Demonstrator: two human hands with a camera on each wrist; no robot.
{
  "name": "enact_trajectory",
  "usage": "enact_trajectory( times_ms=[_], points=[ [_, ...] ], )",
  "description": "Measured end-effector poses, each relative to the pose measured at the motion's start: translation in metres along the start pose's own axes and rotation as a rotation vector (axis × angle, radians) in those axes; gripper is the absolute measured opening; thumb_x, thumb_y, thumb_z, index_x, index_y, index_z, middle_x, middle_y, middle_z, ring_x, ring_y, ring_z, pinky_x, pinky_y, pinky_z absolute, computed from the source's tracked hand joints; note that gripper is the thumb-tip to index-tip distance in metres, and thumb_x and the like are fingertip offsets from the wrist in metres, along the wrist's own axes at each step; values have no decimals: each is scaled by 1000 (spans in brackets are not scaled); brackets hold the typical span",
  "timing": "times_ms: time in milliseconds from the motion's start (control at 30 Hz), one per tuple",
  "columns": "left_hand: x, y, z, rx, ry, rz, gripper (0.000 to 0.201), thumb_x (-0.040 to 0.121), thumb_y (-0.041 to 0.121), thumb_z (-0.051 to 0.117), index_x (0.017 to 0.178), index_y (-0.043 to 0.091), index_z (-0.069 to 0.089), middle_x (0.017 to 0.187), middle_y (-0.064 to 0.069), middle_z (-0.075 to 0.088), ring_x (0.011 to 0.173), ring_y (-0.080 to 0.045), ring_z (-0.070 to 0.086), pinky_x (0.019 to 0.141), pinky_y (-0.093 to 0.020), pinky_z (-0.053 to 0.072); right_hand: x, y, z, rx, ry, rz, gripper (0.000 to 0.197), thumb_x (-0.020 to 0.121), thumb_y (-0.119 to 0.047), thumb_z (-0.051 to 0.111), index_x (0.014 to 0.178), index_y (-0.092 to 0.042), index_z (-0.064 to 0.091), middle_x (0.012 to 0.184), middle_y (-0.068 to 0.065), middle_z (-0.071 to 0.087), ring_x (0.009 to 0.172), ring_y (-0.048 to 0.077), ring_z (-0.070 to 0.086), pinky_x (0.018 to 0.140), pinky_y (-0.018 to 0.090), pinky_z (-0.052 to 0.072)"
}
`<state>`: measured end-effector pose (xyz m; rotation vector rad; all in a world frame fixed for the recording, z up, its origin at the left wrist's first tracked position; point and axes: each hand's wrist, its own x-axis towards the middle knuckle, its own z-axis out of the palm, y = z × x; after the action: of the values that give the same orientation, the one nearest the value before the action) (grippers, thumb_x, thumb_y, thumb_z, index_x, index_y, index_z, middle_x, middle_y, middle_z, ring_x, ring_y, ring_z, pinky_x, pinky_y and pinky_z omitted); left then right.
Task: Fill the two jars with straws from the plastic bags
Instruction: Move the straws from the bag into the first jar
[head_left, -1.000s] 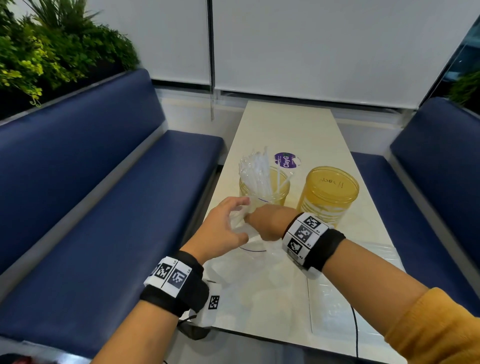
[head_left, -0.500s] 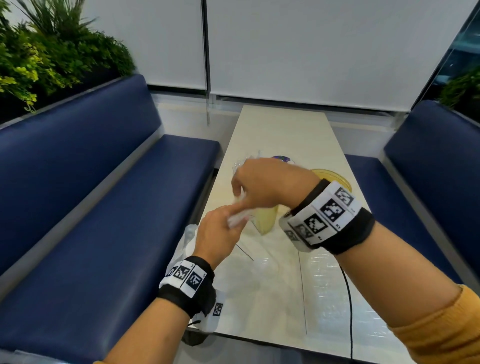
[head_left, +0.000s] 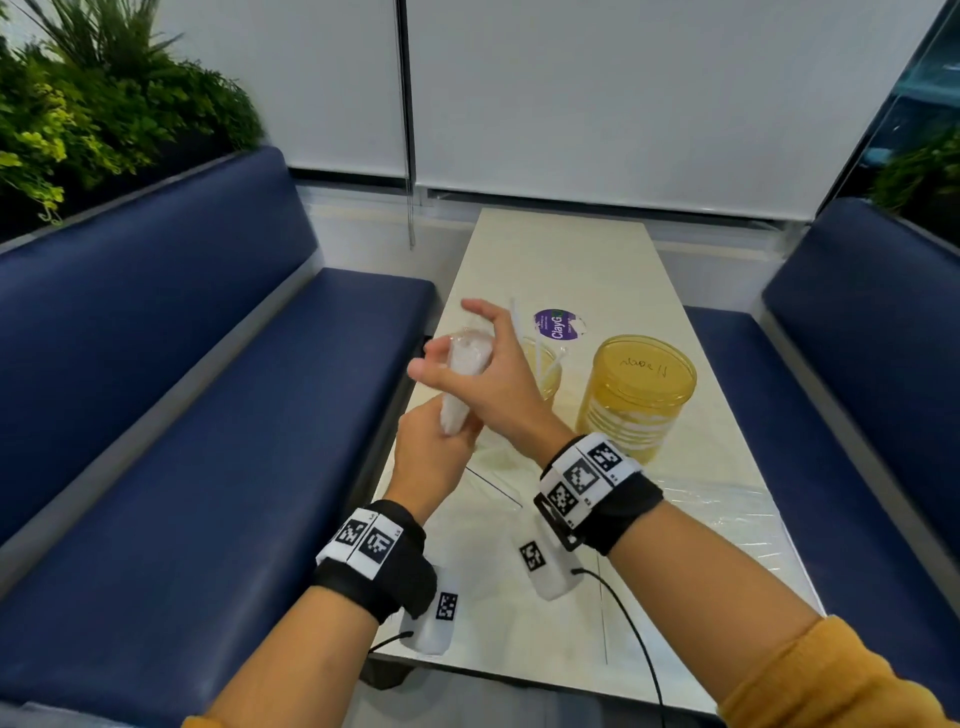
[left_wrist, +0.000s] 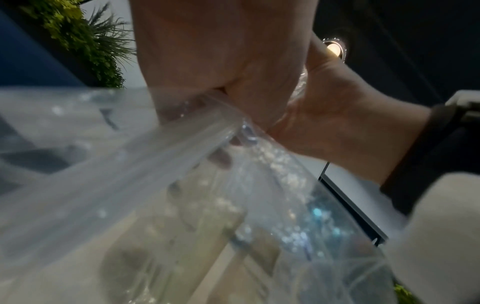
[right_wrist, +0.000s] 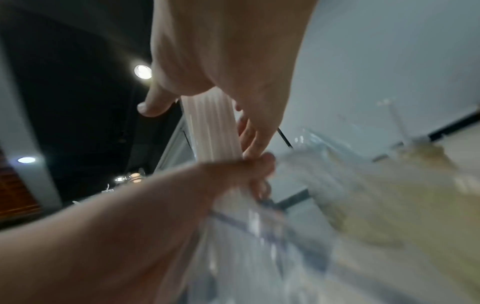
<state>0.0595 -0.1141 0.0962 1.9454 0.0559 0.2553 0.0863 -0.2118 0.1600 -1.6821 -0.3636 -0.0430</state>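
A person seated at the near end of a long, pale table (head_left: 587, 260) grips a bundle of white straws (head_left: 464, 387) above its left edge. The left hand (head_left: 431, 457) is closed around the bundle's lower end together with the neck of a clear plastic bag (left_wrist: 272, 205), which hangs down from the fist. The right hand (head_left: 493, 374) grips the bundle higher up, with the thumb and one finger held out straight; how tightly the other fingers close cannot be told.

Behind the hands stands a yellow-tinted jar (head_left: 543, 371) with a few straws leaning in it. A second jar (head_left: 639, 395), also yellow-tinted, stands just to its right with handwriting on its top. A round purple sticker (head_left: 558, 325) lies on the tabletop beyond them, and a flat sheet of clear plastic (head_left: 722, 519) lies on the near right part of the table.

Navy upholstered benches (head_left: 182, 415) line both long sides of the table. White roller blinds (head_left: 597, 93) cover the far wall, and green foliage (head_left: 93, 98) rises behind the left bench. Both wrists wear black bands with printed marker tags.
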Motion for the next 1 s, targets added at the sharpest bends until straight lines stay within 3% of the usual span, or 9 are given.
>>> enact_trajectory(
  times_ms=[33, 133, 167, 233, 333, 467, 633, 767, 1000],
  points=[
    [1, 2, 0, -31, 0, 25, 5, 88, 13, 64, 87, 17, 64, 78, 1, 69, 75, -24, 68, 66, -45, 61, -3, 7, 5, -1, -34, 24, 71, 70, -32, 90, 129, -27, 50, 95, 1, 76, 90, 10, 72, 89, 26, 57],
    [-2, 5, -1, -96, 31, 55, 29, 88, 11, 67, 113, 26, 62, 92, 7, 70, 83, -10, 70, 67, -27, 60, -7, 10, 14, -119, -10, 50, 24, 83, -34, 79, 92, -14, 70, 72, 0, 75, 75, 9, 73, 77, 29, 57],
    [-5, 6, -2, -98, 28, 33, 33, 89, 10, 69, 117, 24, 61, 95, 7, 70, 84, -5, 69, 67, -22, 58, -6, 9, 15, -103, 18, 56, 27, 89, -34, 73, 85, -8, 69, 67, 2, 74, 71, 11, 73, 76, 29, 56],
    [-8, 4, -1, -132, -5, -14, 27, 87, 10, 73, 109, 23, 63, 92, 9, 69, 78, -3, 67, 65, -21, 56, -2, -2, 16, -20, 57, 62, 30, 95, -33, 66, 84, -5, 62, 58, 3, 66, 61, 19, 70, 72, 34, 59],
    [-8, 0, 2, -151, -14, -50, 19, 85, 17, 76, 72, 19, 63, 66, 3, 60, 58, -15, 54, 53, -31, 45, 7, -36, 11, 85, 83, -45, 24, 96, -25, 67, 80, -10, 57, 52, -1, 52, 43, 16, 53, 57, 43, 56],
    [-8, -3, 2, -105, -23, -24, 16, 87, 23, 74, 84, 8, 72, 81, -12, 71, 65, -16, 59, 62, -32, 52, 30, -99, -20, 208, 156, -209, 24, 98, -20, 64, 77, -14, 53, 53, 0, 45, 41, 15, 41, 49, 35, 43],
    [-8, -13, -6, -39, -24, -24, 5, 89, 16, 75, 94, 16, 76, 92, 6, 75, 79, -9, 70, 74, -18, 56, 67, -137, -71, 307, 338, -423, 21, 98, -23, 63, 86, -13, 49, 55, -2, 46, 46, 16, 42, 49, 30, 43],
    [-7, -14, -9, -44, -10, -20, 6, 89, 18, 74, 94, 20, 76, 94, 12, 74, 82, -6, 68, 68, -8, 50, 97, -105, -72, 171, 421, -397, 19, 96, -26, 66, 88, -16, 53, 64, -2, 52, 51, 13, 46, 54, 32, 45],
    [0, -8, -9, -77, -15, 14, 21, 87, 4, 68, 102, 18, 75, 98, 10, 73, 83, 2, 65, 70, -7, 51, 109, 2, -55, -94, 271, -121, 21, 95, -34, 66, 91, -15, 59, 73, 3, 59, 62, 13, 56, 58, 21, 49]
  ],
)
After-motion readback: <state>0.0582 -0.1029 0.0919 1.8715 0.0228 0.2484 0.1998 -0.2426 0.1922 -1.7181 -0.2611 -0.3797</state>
